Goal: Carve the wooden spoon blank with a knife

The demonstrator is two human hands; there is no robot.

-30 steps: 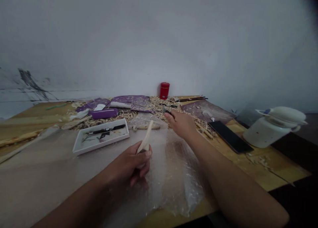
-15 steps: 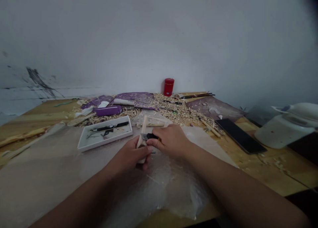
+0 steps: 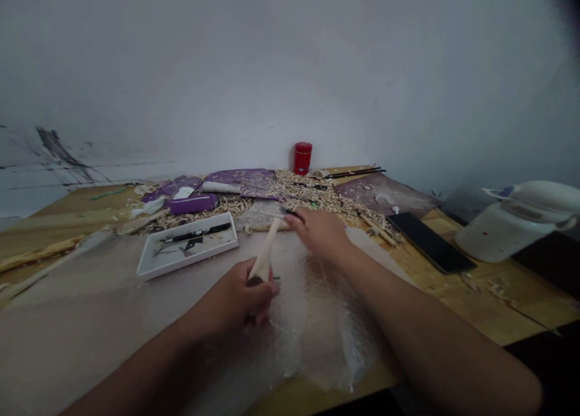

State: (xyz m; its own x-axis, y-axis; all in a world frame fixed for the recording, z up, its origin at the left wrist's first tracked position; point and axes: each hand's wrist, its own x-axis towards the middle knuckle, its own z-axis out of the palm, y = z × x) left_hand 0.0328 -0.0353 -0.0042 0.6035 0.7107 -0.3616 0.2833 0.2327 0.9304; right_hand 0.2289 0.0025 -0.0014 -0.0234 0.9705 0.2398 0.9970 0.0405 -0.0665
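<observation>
My left hand is closed round the lower end of a pale wooden stick, which stands tilted away from me over a sheet of clear bubble wrap. My right hand is closed on a small dark-handled knife, held at the stick's far tip. A heap of wood shavings lies just beyond both hands.
A white tray with dark tools lies to the left. Purple cases, a red tin, brushes, a black phone and a white lidded vessel sit round the wooden table.
The right hand has run the knife from beside the left hand out along the stick to its far tip. The stick now leans further away from me.
</observation>
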